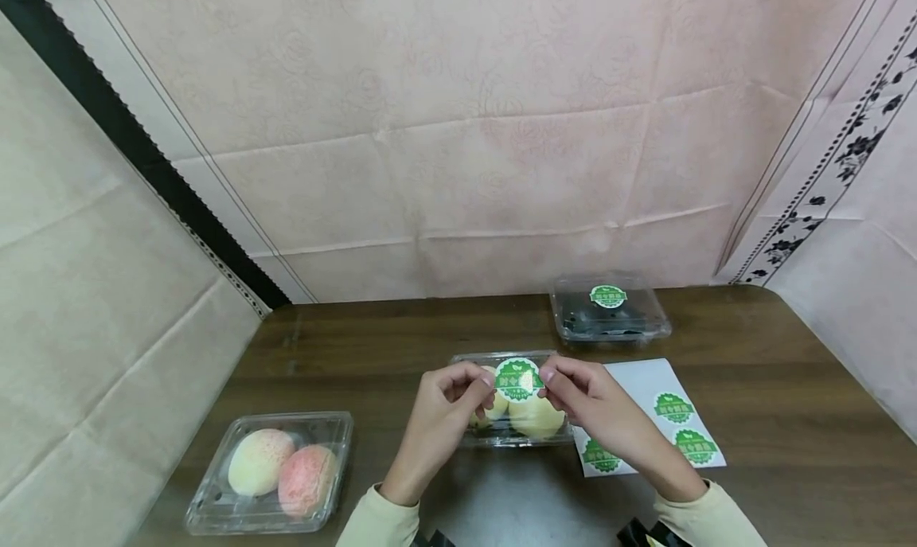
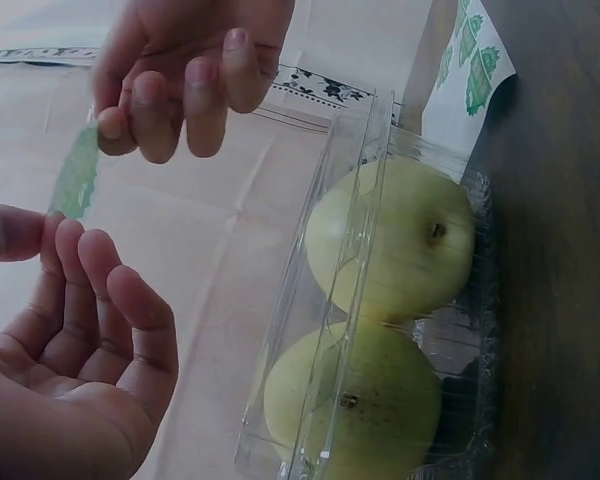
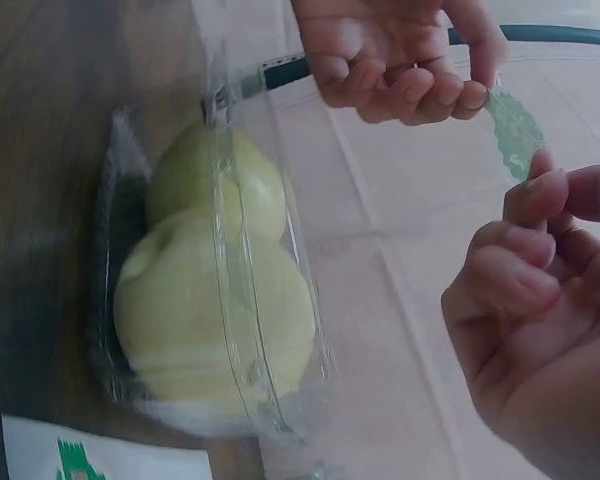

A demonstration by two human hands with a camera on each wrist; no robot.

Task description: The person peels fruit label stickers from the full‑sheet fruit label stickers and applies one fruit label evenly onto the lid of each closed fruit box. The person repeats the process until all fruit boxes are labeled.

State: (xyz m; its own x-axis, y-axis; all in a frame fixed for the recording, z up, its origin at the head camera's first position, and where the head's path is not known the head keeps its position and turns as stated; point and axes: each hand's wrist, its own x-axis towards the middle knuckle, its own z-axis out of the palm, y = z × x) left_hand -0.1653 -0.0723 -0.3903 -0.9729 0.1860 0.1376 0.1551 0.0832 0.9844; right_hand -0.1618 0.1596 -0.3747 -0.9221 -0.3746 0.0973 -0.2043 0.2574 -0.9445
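While hands (image 1: pixel 446 397) (image 1: pixel 593 397) pinch scalloped sticker (image 1: pixel 519 380), clear plastic box (image 1: pixel 517 441) holds round fruit (image 1: pixel 537 420).

pale creased sheeting (image 1: pixel 466 181), perhaps cloth, hangs behind the brown table (image 1: pixel 387 332); floral border (image 1: pixel 860 145) at right.

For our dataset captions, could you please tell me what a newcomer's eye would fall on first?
Probably the green sticker, pinched between the left grip and right grip in the head view's lower middle. Next, the pink fruit in a clear box on the table's left side.
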